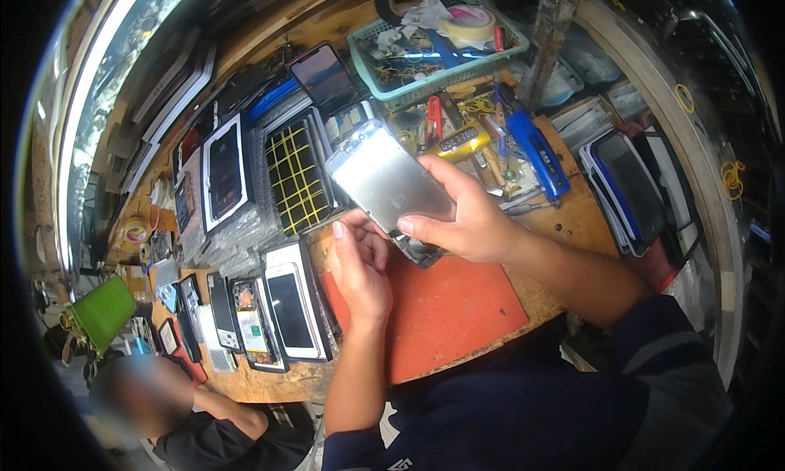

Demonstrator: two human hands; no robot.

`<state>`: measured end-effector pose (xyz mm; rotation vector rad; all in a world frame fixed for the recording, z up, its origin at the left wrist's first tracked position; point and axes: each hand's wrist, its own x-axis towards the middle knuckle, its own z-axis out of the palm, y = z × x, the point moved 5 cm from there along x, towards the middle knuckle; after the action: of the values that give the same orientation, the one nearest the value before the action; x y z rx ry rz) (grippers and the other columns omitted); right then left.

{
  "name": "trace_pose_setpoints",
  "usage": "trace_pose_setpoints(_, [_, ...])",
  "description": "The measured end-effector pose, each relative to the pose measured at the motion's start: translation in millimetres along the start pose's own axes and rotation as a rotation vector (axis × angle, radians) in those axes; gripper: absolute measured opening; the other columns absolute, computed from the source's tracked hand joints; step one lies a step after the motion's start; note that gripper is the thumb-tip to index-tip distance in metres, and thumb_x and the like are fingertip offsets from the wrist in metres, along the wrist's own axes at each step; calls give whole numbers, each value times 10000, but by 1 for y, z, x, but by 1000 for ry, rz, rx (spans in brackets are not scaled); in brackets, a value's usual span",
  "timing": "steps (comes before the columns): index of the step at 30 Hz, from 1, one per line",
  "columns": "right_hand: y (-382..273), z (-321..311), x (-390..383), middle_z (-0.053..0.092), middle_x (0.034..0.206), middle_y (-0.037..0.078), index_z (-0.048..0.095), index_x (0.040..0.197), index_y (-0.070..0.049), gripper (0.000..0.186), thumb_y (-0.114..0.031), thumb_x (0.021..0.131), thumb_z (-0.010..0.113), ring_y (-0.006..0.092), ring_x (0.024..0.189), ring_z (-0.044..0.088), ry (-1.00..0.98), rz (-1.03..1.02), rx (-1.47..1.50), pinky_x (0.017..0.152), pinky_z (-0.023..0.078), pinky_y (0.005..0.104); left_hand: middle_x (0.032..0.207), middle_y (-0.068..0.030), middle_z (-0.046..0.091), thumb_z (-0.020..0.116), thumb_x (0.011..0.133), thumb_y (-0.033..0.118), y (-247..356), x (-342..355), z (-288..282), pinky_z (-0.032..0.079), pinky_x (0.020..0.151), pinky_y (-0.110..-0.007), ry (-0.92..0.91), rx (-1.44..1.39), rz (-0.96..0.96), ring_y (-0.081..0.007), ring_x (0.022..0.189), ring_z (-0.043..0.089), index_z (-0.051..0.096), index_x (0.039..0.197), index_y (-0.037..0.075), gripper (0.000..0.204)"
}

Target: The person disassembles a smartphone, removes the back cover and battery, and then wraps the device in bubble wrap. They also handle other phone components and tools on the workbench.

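My right hand (482, 217) grips a phone screen panel (388, 177) by its right edge, thumb on top. The panel's silver metal back faces up and is tilted. A dark phone part (421, 254) shows under its lower end; whether it is joined to the panel I cannot tell. My left hand (361, 275) is closed beside the panel's lower left edge, thumb up and fingers curled. What its fingertips hold, if anything, is hidden. Both hands are above a red mat (450, 320) on the wooden bench.
Left of the mat lie a white phone (293, 311), an opened phone (255, 328) and a yellow-gridded black panel (296, 177). A green basket (409, 87) stands behind. Blue tool (536, 152) and yellow tube (466, 142) lie beyond my right hand. A person (221, 442) sits lower left.
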<state>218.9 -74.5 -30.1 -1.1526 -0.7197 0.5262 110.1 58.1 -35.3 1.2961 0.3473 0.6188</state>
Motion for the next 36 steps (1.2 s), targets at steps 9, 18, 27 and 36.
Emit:
trace_pose_setpoints(9, [-2, 3, -1, 683, 1100, 35, 595, 1313, 24, 303, -171, 1081, 579, 72, 962, 619, -135, 249, 350, 819, 519, 254, 839, 69, 614, 652, 1084, 169, 8, 13, -13, 331, 616, -193, 46, -51, -21, -8, 684, 454, 686, 1050, 48, 130])
trace_pose_setpoints(18, [-3, 2, -2, 709, 1077, 34, 600, 1305, 23, 277, -53, 1041, 638, 43, 838, 615, -187, 236, 166, 708, 532, 229, 805, 66, 526, 571, 1111, 340, 12, 19, -22, 277, 538, -205, 150, -335, -51, -8, 644, 388, 648, 1116, 50, 301])
trace_pose_setpoints(27, [0, -6, 5, 693, 1019, 37, 621, 1251, 32, 242, -59, 1028, 640, 67, 788, 627, -93, 139, 202, 682, 533, 245, 1103, -26, 709, 673, 994, 50, 7, 4, 2, 445, 720, -206, -158, 40, -54, -46, 896, 613, 645, 1316, 3, 327])
trace_pose_setpoints(36, [-2, -7, 5, 710, 1013, 26, 661, 1217, 8, 203, -50, 1024, 633, 55, 801, 632, -100, 146, 169, 680, 538, 236, 1066, -15, 690, 624, 1052, 147, 3, 6, -2, 455, 714, -216, -176, 54, -61, -57, 815, 580, 629, 1312, -1, 299])
